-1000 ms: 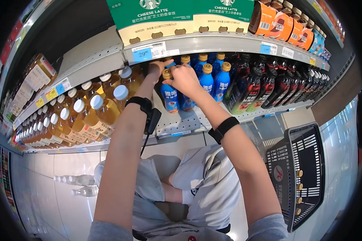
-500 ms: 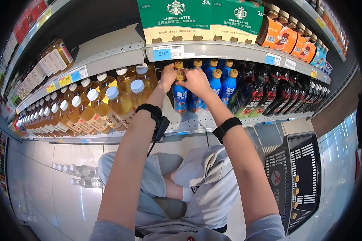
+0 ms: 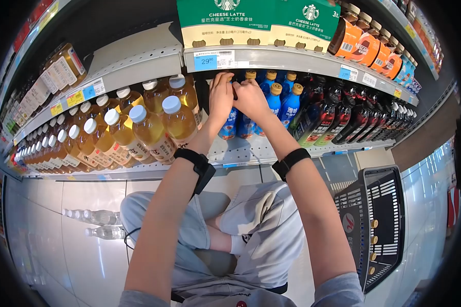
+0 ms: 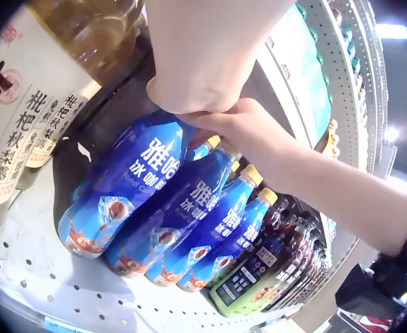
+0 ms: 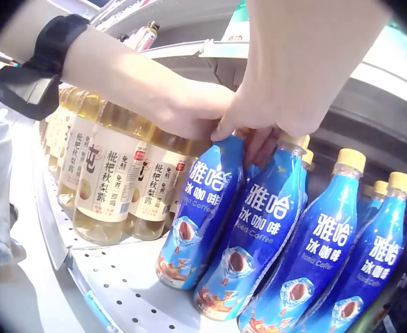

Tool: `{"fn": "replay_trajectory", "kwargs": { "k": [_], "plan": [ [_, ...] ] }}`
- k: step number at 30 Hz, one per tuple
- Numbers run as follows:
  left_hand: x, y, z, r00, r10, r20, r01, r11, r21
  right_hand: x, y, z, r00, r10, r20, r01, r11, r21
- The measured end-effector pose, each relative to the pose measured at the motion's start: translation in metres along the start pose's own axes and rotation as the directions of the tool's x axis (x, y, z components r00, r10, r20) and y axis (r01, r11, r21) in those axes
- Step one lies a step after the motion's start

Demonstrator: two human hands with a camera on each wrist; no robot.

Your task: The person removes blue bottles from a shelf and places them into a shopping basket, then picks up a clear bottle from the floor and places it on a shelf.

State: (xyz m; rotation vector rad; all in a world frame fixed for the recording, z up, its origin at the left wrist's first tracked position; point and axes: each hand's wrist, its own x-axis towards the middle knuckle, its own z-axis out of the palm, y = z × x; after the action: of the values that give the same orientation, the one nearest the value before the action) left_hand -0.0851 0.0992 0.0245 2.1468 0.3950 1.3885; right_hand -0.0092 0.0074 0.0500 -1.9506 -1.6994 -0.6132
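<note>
- Two hands meet in the head view at the top of the front-left blue bottle, your left hand leftward and your right hand rightward; the bottle stands on the perforated shelf, just beside amber bottles.
- From your left wrist, both hands cover that bottle's cap, with other blue bottles alongside.
- From your right wrist, your hands overlap there; hidden fingertips mean you cannot tell whether either grips it.

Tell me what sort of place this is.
Probably a supermarket drinks aisle: gold-capped blue plastic bottles in rows, a blue-and-white paper price tag on grey metal shelving, and a dark grey plastic shopping basket.
</note>
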Motion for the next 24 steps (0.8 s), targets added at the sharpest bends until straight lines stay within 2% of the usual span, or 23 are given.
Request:
{"fn": "replay_trajectory", "kwargs": {
  "k": [2, 4, 7, 8, 14, 17, 20, 21, 24],
  "plan": [
    [-0.001, 0.002, 0.002, 1.0, -0.03, 0.003, 0.03, 0.998, 0.054, -0.003, -0.003, -0.002, 0.999, 0.02, 0.029, -0.019, 1.0, -0.009],
    [-0.003, 0.007, 0.001, 0.998, -0.063, 0.015, 0.061, 0.992, 0.106, -0.015, -0.007, -0.001, 1.0, -0.008, -0.019, 0.007, 1.0, -0.03],
    [-0.003, 0.01, -0.001, 1.0, -0.003, -0.028, 0.009, 0.978, 0.211, -0.022, -0.01, -0.003, 0.999, -0.028, -0.023, 0.027, 0.998, -0.061],
    [-0.004, 0.01, -0.003, 0.999, -0.049, 0.024, 0.043, 0.981, 0.19, -0.022, -0.011, -0.004, 0.999, -0.032, -0.02, 0.03, 0.996, -0.081],
    [-0.006, 0.002, -0.003, 0.999, -0.006, 0.037, -0.003, 0.972, 0.236, -0.022, -0.007, -0.002, 0.998, -0.05, -0.039, 0.046, 0.993, -0.107],
    [-0.005, 0.004, -0.003, 0.996, -0.063, 0.061, 0.049, 0.976, 0.214, -0.02, -0.009, -0.004, 0.999, -0.037, -0.01, 0.036, 0.994, -0.102],
    [-0.006, 0.008, -0.005, 0.996, -0.062, 0.063, 0.041, 0.955, 0.292, -0.019, -0.008, -0.005, 0.998, -0.056, 0.015, 0.057, 0.995, -0.082],
    [-0.007, 0.005, -0.001, 1.0, 0.002, 0.009, -0.005, 0.941, 0.337, -0.018, -0.006, -0.007, 0.998, -0.066, 0.019, 0.067, 0.994, -0.081],
    [-0.001, 0.003, -0.009, 0.985, 0.141, 0.098, -0.17, 0.875, 0.454, -0.019, -0.007, -0.02, 0.999, -0.04, 0.028, 0.038, 0.998, 0.048]
  ]
}}
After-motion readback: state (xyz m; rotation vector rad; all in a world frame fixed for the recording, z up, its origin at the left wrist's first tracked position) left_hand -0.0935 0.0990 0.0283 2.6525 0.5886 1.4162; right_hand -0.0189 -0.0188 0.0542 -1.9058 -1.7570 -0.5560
